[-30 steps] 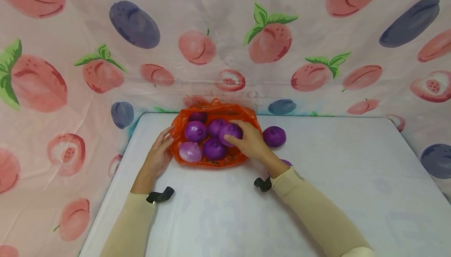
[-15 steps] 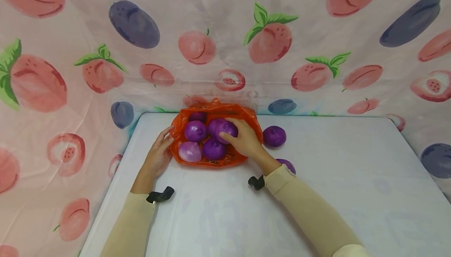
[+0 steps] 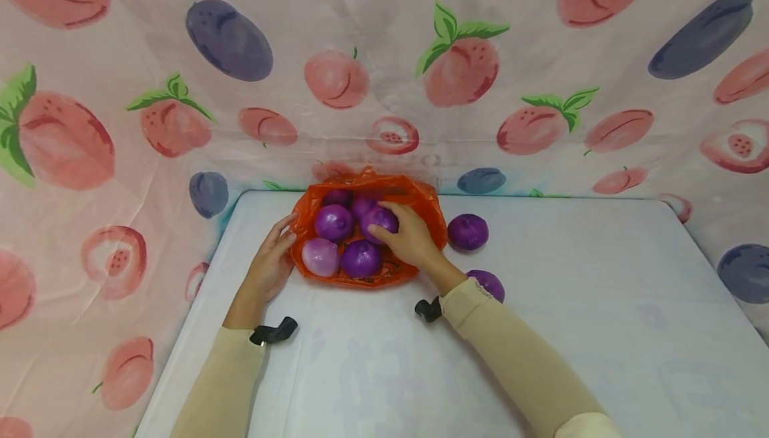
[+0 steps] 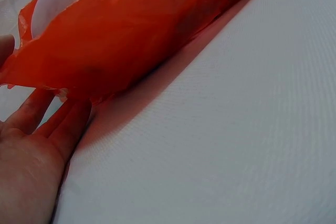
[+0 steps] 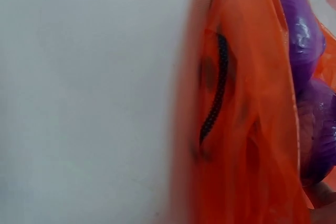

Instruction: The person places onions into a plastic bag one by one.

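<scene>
In the head view an orange plastic bag [image 3: 429, 207] lies with its mouth spread at the back of the table, several purple onions [image 3: 334, 223] inside. My right hand [image 3: 413, 234] grips one glossy onion [image 3: 381, 224] between thumb and fingers, low among the others. A paler onion [image 3: 320, 258] sits at the bag's front left. With fairly straight fingers, my left hand [image 3: 270, 268] touches the bag's left side. The left wrist view shows those fingers [image 4: 68, 124] passing under the bag's edge. In the right wrist view the bag hides most of the right hand.
Two more onions lie outside the bag on the white table [image 3: 601, 304]: one onion [image 3: 468, 232] to its right, another onion [image 3: 489, 284] partly behind the right sleeve. A fruit-print cloth [image 3: 390, 77] hangs behind and to the left.
My right hand has moved left with its onion, settling it deeper among the others. The front onions have shifted slightly left. My left hand stays in place.
</scene>
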Tool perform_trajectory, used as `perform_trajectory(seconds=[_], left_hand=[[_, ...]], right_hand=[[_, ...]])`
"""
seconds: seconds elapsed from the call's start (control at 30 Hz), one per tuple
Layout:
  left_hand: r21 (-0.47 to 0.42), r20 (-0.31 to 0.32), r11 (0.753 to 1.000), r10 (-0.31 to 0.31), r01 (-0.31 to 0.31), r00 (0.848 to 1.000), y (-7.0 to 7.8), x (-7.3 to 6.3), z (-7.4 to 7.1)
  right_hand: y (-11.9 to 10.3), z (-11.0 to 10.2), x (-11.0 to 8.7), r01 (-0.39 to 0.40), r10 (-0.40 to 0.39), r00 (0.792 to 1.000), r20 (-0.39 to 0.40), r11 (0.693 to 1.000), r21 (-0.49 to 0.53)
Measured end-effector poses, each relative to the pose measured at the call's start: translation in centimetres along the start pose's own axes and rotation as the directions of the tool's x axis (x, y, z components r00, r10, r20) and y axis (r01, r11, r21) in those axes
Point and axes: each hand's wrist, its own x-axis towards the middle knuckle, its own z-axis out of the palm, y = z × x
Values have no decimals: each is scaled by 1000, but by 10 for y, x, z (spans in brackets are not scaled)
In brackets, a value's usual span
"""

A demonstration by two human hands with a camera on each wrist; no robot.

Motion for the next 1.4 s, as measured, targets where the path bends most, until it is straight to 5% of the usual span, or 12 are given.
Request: perform_trajectory(seconds=[1.4], left_hand=[[-6, 5, 1000, -10, 10, 1000, -1, 0, 0]], right_hand=[[4, 7, 5, -23, 23, 1000, 7, 1000, -22]])
